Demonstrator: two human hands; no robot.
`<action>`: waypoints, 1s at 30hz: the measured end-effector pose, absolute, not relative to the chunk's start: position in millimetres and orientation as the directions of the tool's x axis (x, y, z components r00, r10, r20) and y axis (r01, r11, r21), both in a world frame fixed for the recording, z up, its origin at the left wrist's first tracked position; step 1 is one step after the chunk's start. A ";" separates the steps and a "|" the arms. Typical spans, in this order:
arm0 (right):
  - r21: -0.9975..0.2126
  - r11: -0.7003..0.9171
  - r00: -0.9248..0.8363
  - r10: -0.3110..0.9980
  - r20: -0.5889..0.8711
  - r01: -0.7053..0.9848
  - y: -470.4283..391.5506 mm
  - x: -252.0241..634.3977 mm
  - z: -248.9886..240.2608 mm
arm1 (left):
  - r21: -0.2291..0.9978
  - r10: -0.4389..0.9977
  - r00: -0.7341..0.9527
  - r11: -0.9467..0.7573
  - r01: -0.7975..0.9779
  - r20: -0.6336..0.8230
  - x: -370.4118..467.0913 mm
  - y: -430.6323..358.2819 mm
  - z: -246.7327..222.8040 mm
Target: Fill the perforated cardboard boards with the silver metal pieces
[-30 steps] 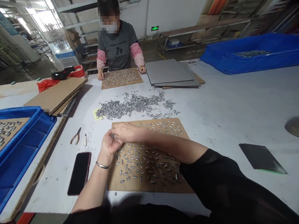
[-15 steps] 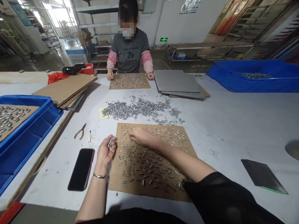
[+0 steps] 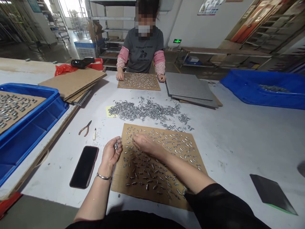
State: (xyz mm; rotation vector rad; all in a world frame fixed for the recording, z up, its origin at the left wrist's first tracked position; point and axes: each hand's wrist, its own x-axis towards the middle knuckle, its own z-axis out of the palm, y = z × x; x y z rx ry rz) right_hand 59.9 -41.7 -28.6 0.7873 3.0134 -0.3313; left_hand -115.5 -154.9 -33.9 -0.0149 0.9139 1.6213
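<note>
A: L hand (image 3: 111,153), near-left edge of the cardboard sheet (image 3: 124,187) – fingers curled, grip cupped round a few small metal pieces (image 3: 116,146).

B: R hand (image 3: 143,143)?

A: Flat on the sheet, fingertips pressed down among the laid-out pieces; can't tell if it's pinching one.

B: Risk?

A: I'd say the R forearm lies across the rows – a drag could scatter them. Cupped lot could spill off onto the worktop (image 3: 238,133), by the phone (image 3: 84,166).

B: Loose pile (image 3: 145,110)?

A: Just beyond the sheet's far edge.
</note>
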 end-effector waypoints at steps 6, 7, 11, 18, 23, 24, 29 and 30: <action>-0.228 0.858 -0.886 0.458 -0.067 0.461 -44.7 52.9 -33.3 | 0.615 0.839 -0.315 0.030 -0.788 -0.445 -110.3 -156.7 -29.8; -0.265 0.846 -0.884 0.462 -0.070 0.463 -43.4 53.9 -30.2 | 0.612 0.841 -0.312 0.028 -0.790 -0.441 -109.9 -156.8 -29.1; -0.456 0.737 -0.815 0.578 0.045 0.498 -39.2 64.8 -5.8 | 0.633 0.868 -0.274 0.058 -0.772 -0.414 -105.3 -157.0 -28.7; -0.727 0.613 -0.799 0.582 0.149 0.311 -65.1 79.7 15.1 | 0.736 0.937 -0.130 0.165 -0.656 -0.326 -80.1 -162.7 -29.4; -0.878 0.364 -0.712 0.701 0.038 0.311 -73.7 81.4 2.2 | 0.739 0.924 -0.159 0.165 -0.653 -0.347 -73.3 -160.3 -34.8; -0.900 0.317 -0.703 0.711 0.017 0.300 -73.8 81.0 0.0 | 0.731 0.921 -0.162 0.164 -0.662 -0.354 -73.0 -159.5 -35.6; -0.878 0.371 -0.694 0.717 0.065 0.301 -71.6 77.3 -3.7 | 0.709 0.907 -0.178 0.165 -0.686 -0.383 -72.7 -158.1 -34.7; -0.849 0.415 -0.700 0.710 0.077 0.327 -69.4 77.4 -2.8 | 0.708 0.903 -0.187 0.162 -0.688 -0.388 -73.2 -158.1 -34.3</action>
